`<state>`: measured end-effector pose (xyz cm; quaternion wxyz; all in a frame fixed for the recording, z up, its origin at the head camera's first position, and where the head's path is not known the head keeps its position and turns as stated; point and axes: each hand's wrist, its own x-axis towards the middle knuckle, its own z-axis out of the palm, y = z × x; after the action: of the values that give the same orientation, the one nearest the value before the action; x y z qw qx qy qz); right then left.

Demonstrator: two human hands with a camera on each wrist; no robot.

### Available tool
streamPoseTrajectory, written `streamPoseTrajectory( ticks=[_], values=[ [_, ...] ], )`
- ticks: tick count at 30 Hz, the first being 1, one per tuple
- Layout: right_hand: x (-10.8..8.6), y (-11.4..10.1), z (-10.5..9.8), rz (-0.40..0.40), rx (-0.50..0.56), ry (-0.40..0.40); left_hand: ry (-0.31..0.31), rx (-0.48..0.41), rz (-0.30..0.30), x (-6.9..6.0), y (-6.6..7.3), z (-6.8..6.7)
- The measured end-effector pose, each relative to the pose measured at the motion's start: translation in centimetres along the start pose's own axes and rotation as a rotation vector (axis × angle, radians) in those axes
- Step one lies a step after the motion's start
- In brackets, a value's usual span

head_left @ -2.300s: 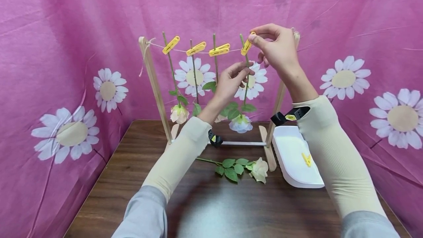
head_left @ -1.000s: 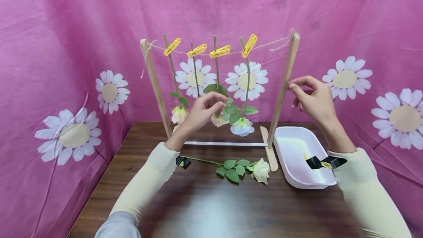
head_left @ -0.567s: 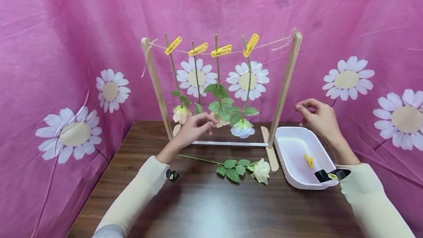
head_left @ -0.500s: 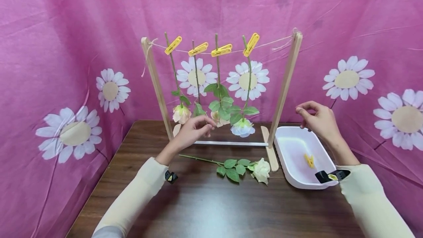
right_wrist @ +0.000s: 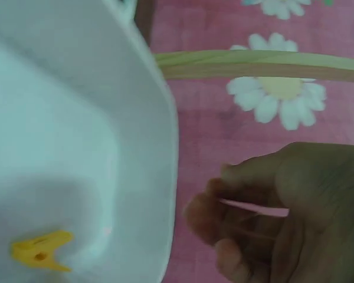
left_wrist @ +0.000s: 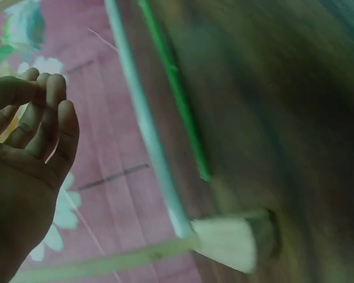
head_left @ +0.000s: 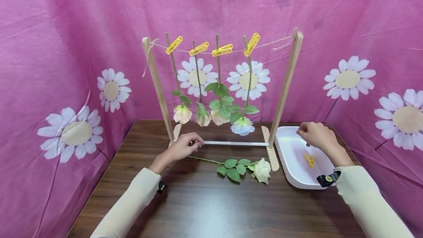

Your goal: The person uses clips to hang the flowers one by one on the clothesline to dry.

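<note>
My left hand [head_left: 181,147] hovers over the stem end of a cream rose [head_left: 262,170] lying on the table. In the left wrist view its fingers are loosely curled, with nothing between them, and the green stem [left_wrist: 176,85] runs apart from them. My right hand [head_left: 318,135] hangs over the white tray [head_left: 292,157], thumb near the fingers, holding nothing visible. Below it in the tray lies one yellow clothespin [head_left: 309,161], seen too in the right wrist view. Several roses hang head down from a string, each held by a yellow clothespin, the rightmost being a pale blue rose [head_left: 242,126].
A wooden frame with a left post [head_left: 158,91] and a right post [head_left: 285,89] carries the string [head_left: 272,42]. A white rod [head_left: 234,143] joins the posts near the wooden table [head_left: 211,205]. Behind hangs a pink cloth [head_left: 211,3] printed with daisies.
My right hand has let go of the rightmost clothespin, which stays on the string, and has come down over the tray. My left hand has left the hanging stem and dropped leftward toward the lying rose.
</note>
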<state>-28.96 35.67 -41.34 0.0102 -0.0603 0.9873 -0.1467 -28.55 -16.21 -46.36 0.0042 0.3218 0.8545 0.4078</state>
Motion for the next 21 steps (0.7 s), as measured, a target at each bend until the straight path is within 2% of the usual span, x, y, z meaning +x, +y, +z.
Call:
streamPoseTrajectory(
  ticks=[5,11,15,21],
  values=[
    [-0.1,0.9,1.2,0.056,-0.059,-0.149,-0.043,0.139,-0.023,-1.2,-1.8,-0.1],
    [-0.3,1.0,2.0,0.146,-0.086,-0.294,-0.069,0.359,0.023,-2.5,-3.6,-0.2],
    [-0.1,1.2,2.4,0.178,-0.131,-0.345,-0.083,0.481,0.061,-3.3,-4.4,0.0],
    [-0.1,1.6,2.8,0.143,-0.156,-0.356,-0.057,0.564,0.114,-3.8,-5.1,0.3]
  ],
)
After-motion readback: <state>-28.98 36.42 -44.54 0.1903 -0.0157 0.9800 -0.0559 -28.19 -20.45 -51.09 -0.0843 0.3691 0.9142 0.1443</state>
